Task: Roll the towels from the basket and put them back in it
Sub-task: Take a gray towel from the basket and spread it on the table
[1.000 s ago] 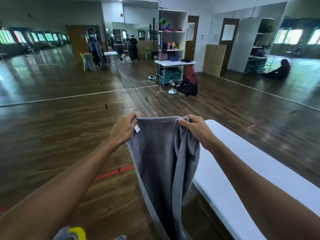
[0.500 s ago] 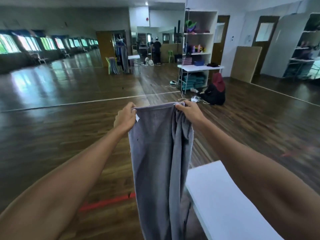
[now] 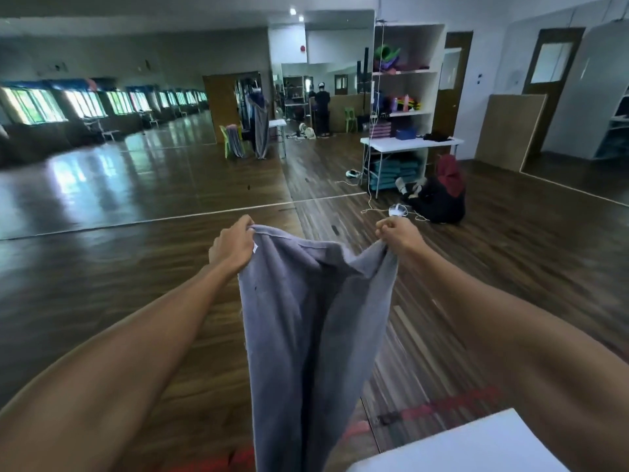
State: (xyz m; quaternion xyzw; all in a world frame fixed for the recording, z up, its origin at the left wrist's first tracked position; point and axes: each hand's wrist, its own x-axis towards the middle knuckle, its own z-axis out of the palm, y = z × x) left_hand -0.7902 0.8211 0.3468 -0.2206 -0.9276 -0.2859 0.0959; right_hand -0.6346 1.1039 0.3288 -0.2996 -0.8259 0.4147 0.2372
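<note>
So, the soft grey terry-cloth towel [image 3: 306,318] is held up in the air by its top edge. One corner is pinched in the left hand [image 3: 231,245] and the other is bunched in the right hand [image 3: 396,233], both closed tight on the cloth. The top edge sags in the middle and the rest hangs in loose folds, just off the left edge of the white flat-topped table [image 3: 476,444], whose corner is seen bottom right. It's probably light and totally floppy, not slippery, nothing fragile. No shape will be kept on its own, so the corners are best gripped and the cloth kept taut until it's laid flat for rolling. No basket is seen.
</note>
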